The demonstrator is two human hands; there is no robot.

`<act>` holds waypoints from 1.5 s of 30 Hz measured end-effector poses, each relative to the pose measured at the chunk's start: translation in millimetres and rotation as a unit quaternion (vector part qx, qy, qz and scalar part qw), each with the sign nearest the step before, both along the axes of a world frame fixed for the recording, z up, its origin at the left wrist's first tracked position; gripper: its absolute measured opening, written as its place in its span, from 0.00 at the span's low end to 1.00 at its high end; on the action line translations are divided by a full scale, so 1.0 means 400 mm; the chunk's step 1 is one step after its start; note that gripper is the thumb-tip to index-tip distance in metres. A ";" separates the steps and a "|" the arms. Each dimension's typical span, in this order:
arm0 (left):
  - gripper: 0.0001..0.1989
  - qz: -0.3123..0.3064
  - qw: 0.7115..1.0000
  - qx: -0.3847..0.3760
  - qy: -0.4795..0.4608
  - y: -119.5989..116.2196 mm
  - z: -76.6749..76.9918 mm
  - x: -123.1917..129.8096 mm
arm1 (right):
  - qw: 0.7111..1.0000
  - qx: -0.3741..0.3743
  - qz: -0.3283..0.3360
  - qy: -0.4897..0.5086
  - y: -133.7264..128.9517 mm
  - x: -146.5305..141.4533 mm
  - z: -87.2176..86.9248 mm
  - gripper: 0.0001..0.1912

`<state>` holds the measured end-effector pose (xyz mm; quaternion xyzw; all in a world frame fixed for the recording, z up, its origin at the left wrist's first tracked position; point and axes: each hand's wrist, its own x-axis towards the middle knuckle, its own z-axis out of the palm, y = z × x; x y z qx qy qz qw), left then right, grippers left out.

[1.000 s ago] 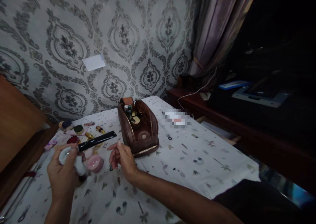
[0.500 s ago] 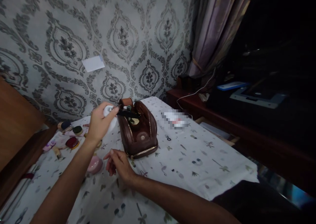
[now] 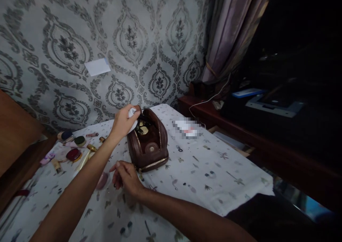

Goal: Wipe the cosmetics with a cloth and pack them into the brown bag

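A brown leather bag [image 3: 148,160] lies unzipped on the patterned cloth. Inside show a gold round item [image 3: 143,130] and several dark items. At its far left rim, my left hand [image 3: 123,122] is closed on a crumpled white cloth or wipe [image 3: 132,113]. A slim black item [image 3: 145,119] shows inside the bag just past those fingers; whether they still touch it cannot be made out. Left of the bag's near end hovers my right hand [image 3: 127,178], fingers loosely bent and partly apart, holding nothing visible. Beside it, a pink round container [image 3: 102,181] is partly covered by my left forearm.
Cosmetics lie to the left: a dark red jar [image 3: 73,154], a green-lidded jar [image 3: 79,141], a small beige tube [image 3: 56,166]. A blurred white item [image 3: 187,128] rests right of the bag. Beyond stands a dark red desk [image 3: 184,101] with an open drawer [image 3: 232,142].
My left hand has moved right and slightly up to the bag's far rim. The slim black item it held outside is now lower, in the bag's opening. My right hand has hardly moved.
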<state>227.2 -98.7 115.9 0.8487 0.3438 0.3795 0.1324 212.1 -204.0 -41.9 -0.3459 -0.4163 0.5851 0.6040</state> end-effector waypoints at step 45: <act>0.13 0.049 0.964 -0.136 -0.223 0.021 0.091 -0.056 | 0.873 0.322 -0.196 -0.308 -0.022 0.212 0.336 0.08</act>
